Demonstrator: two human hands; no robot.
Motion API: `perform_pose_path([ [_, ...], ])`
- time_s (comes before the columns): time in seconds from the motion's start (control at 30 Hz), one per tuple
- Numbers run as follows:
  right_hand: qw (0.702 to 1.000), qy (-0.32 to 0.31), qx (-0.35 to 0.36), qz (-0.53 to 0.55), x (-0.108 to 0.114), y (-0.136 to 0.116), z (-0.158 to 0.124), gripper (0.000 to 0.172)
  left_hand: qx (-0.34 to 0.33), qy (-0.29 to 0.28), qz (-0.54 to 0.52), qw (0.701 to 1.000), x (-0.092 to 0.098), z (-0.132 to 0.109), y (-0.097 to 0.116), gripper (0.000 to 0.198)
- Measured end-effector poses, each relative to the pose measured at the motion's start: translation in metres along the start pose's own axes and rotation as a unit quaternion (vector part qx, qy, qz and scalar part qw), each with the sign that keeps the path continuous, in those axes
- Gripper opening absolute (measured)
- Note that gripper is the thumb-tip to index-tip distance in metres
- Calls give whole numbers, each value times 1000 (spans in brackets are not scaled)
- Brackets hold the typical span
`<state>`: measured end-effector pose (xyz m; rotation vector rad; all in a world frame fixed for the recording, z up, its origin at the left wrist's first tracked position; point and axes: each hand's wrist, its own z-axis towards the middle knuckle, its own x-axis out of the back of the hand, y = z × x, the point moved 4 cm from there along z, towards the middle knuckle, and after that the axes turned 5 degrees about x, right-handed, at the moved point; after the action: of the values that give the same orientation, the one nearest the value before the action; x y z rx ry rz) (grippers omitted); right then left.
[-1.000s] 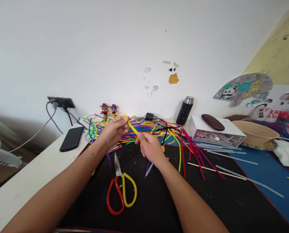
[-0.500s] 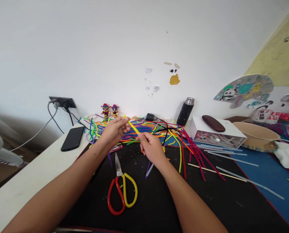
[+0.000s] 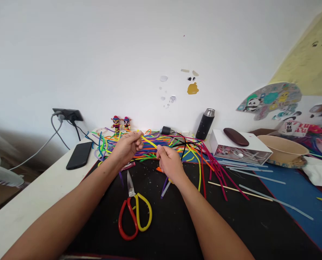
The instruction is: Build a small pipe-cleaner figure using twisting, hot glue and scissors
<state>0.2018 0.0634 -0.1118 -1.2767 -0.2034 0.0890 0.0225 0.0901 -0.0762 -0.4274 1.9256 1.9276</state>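
Note:
A short yellow pipe cleaner (image 3: 149, 142) stretches between my two hands above the pile. My left hand (image 3: 129, 146) pinches its upper left end between thumb and fingers. At its lower right end, my right hand (image 3: 169, 161) grips it with the fingers curled. Behind and below the hands lies a heap of coloured pipe cleaners (image 3: 155, 151), in blue, orange, green, purple and yellow. Scissors (image 3: 131, 206) with one red and one yellow handle rest on the black mat (image 3: 172, 224), blades pointing away from me.
At left are a black phone (image 3: 79, 155) and a wall socket with cables (image 3: 68, 115). Two small figures (image 3: 120, 123) stand by the wall. On the right are a black flask (image 3: 205, 124), a white drawer box (image 3: 254, 144), a beige bowl (image 3: 282, 146), magenta pipe cleaners (image 3: 226, 177) and a wooden stick (image 3: 240, 191).
My right hand has shifted slightly right, away from my left hand, so more of the yellow pipe cleaner shows between them. The view has turned a little to the right.

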Motion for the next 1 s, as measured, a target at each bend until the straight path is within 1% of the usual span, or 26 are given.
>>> perform_pose_path([
  [0.13, 1000, -9, 4, -10, -1, 2, 0, 54, 5, 19, 7, 1000, 5, 2, -2, 37],
  [0.23, 1000, -8, 3, -8, -1, 3, 1, 55, 13, 38, 14, 999, 7, 3, -4, 31],
  [0.33, 1000, -2, -5, 10, -1, 3, 1, 54, 9, 44, 23, 999, 7, 2, -3, 26],
  [0.4, 1000, 5, -12, 23, 0, 2, 1, 54, 3, 39, 28, 999, 5, 1, -2, 24],
  [0.57, 999, 25, -12, 30, 2, -1, 2, 52, -5, 26, 51, 998, 4, 0, 1, 27],
  [0.7, 999, 19, -26, 32, 3, -1, 2, 51, -27, 11, 99, 995, 4, -1, 6, 28],
  [0.8, 998, 19, -22, 49, 4, -4, 2, 52, -42, 9, 119, 992, 3, -2, 7, 29],
  [0.9, 998, 33, -20, 57, 6, -5, 3, 52, -43, 7, 128, 991, 2, -3, 7, 29],
  [1.0, 997, 54, -20, 61, 8, -2, 4, 51, -42, -8, 147, 988, 2, -2, 6, 29],
])
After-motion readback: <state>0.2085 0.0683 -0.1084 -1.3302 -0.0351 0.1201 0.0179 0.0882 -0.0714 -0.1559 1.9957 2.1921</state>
